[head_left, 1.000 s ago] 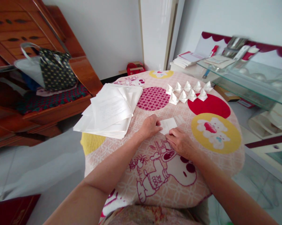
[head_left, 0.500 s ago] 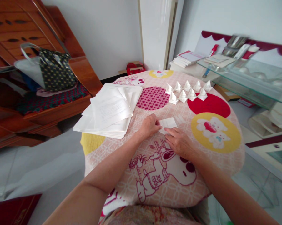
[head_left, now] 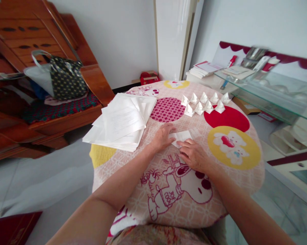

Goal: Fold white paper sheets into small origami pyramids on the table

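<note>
A small folded white paper (head_left: 183,135) lies flat on the patterned tablecloth (head_left: 133,190), between my two hands. At its left edge, my left hand (head_left: 163,136) keeps the paper down with the thumb on top; its other fingers are bent beyond the edge. My right hand (head_left: 194,154) has its curled fingers pressed on the paper's near right corner. Folded paper pieces with raised points (head_left: 199,107) stand in two rows farther back, to the right. Left of my hands is a fanned stack of white sheets (head_left: 123,119), the top ones with faint writing.
A glass shelf (head_left: 268,88) with cups and metal containers stands beyond the table's right side. Papers are piled on a white surface (head_left: 200,69) at the back. On the left, a wooden seat (head_left: 66,119) holds a dotted bag (head_left: 66,78).
The view has shifted slightly. My left thumb and fingers have moved a little apart at the paper's left edge, showing more of it. My right hand stays almost in place.
</note>
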{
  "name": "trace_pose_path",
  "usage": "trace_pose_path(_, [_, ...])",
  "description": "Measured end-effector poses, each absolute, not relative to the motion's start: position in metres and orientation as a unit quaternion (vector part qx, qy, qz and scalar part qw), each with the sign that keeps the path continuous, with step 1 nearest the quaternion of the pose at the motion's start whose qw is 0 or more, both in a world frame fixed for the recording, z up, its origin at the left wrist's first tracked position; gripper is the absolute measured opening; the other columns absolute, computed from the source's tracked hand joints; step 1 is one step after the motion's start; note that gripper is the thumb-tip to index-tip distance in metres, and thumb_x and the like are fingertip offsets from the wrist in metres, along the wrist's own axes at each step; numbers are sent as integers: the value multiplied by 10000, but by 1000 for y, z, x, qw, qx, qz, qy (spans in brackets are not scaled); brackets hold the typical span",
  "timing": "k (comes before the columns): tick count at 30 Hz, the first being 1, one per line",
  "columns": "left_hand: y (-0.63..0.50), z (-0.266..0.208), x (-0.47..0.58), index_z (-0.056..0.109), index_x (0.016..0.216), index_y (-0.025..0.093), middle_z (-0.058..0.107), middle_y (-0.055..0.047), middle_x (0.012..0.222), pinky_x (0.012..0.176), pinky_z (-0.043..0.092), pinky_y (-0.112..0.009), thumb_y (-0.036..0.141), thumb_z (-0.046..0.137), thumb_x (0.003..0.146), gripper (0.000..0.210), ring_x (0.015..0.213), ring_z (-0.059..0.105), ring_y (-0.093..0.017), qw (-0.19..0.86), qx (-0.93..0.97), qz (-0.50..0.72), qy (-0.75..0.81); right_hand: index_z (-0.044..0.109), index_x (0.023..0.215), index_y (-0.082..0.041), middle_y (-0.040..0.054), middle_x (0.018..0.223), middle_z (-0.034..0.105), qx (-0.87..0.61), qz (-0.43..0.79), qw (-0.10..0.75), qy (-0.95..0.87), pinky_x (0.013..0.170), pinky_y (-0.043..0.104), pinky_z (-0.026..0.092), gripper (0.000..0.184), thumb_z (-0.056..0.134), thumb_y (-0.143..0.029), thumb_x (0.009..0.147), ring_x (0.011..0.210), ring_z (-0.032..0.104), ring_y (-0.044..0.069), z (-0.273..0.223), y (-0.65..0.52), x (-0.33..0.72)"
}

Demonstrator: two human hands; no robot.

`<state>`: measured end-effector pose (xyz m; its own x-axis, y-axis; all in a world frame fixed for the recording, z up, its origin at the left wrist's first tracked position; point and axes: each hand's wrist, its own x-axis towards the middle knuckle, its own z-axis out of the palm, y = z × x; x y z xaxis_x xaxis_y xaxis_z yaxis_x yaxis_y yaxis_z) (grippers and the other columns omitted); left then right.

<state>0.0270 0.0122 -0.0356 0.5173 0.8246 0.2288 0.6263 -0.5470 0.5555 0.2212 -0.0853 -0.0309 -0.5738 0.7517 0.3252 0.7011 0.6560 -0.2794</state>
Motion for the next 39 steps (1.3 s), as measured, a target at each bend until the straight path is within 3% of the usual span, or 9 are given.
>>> trace_pose_path(4, [14, -40, 25, 583, 1394, 156, 539, -185, 1517, 1233, 360, -512, 259, 813, 757, 685, 1442, 485, -321, 221, 868, 210, 392, 704, 789, -185, 143, 1153, 747, -407, 53, 205, -888, 885, 459, 530, 186, 622, -137, 948, 999, 585, 273, -32, -84, 222])
trace_pose_path(9, [22, -36, 17, 556, 1438, 117, 420, -241, 1603, 1240, 342, -521, 216, 814, 723, 766, 1498, 415, -356, 250, 868, 162, 397, 725, 801, -176, 150, 1220, 743, -406, 37, 208, -889, 888, 465, 535, 158, 650, -138, 935, 1002, 595, 277, -33, -84, 223])
trace_pose_path(18, [33, -32, -2, 664, 1306, 201, 506, -148, 1563, 1160, 464, -472, 0, 680, 677, 660, 1420, 519, -315, 251, 866, 170, 399, 683, 739, -190, 122, 1160, 746, -411, 34, 211, -886, 869, 436, 529, 214, 638, -134, 941, 959, 582, 254, -32, -85, 222])
trace_pose_path(22, [24, -22, 4, 729, 1185, 165, 636, -132, 1435, 1130, 491, -423, -101, 553, 670, 606, 1311, 613, -260, 214, 855, 239, 407, 660, 715, -187, 121, 1189, 745, -405, 36, 213, -889, 862, 427, 533, 238, 630, -127, 944, 935, 575, 245, -32, -84, 222])
trace_pose_path(25, [13, -16, 17, 757, 1042, 162, 780, -61, 1064, 882, 589, -291, 12, 555, 809, 344, 921, 727, -163, 278, 846, 266, 369, 669, 732, -186, 121, 1197, 748, -402, 39, 221, -888, 857, 425, 539, 220, 632, -119, 939, 944, 584, 247, -33, -84, 221])
trace_pose_path(27, [7, -17, 24, 764, 960, 154, 783, -39, 930, 808, 575, -258, 40, 581, 799, 270, 816, 711, -149, 293, 853, 240, 358, 676, 753, -186, 122, 1205, 747, -405, 42, 223, -886, 868, 434, 540, 201, 631, -119, 937, 960, 589, 253, -34, -84, 221])
trace_pose_path(32, [5, -23, 30, 786, 917, 145, 785, -48, 901, 813, 544, -264, 47, 572, 776, 275, 807, 693, -165, 265, 869, 189, 374, 698, 932, -177, 126, 1245, 722, -430, 59, 220, -874, 919, 455, 530, 71, 651, -125, 924, 1054, 581, 280, -33, -87, 220])
trace_pose_path(35, [7, -23, 29, 798, 930, 143, 792, -57, 915, 834, 538, -270, 62, 566, 792, 282, 832, 698, -175, 265, 872, 179, 370, 691, 1126, -160, 130, 1214, 705, -445, 56, 195, -872, 938, 461, 515, 188, 656, -174, 942, 1074, 568, 292, -30, -86, 215])
trace_pose_path(39, [9, -23, 29, 802, 942, 150, 799, -58, 937, 857, 536, -280, 71, 525, 820, 313, 855, 703, -179, 264, 877, 175, 362, 697, 1156, -149, 129, 1121, 683, -464, 29, 142, -874, 888, 452, 506, 215, 647, -245, 970, 1026, 563, 296, -25, -81, 207])
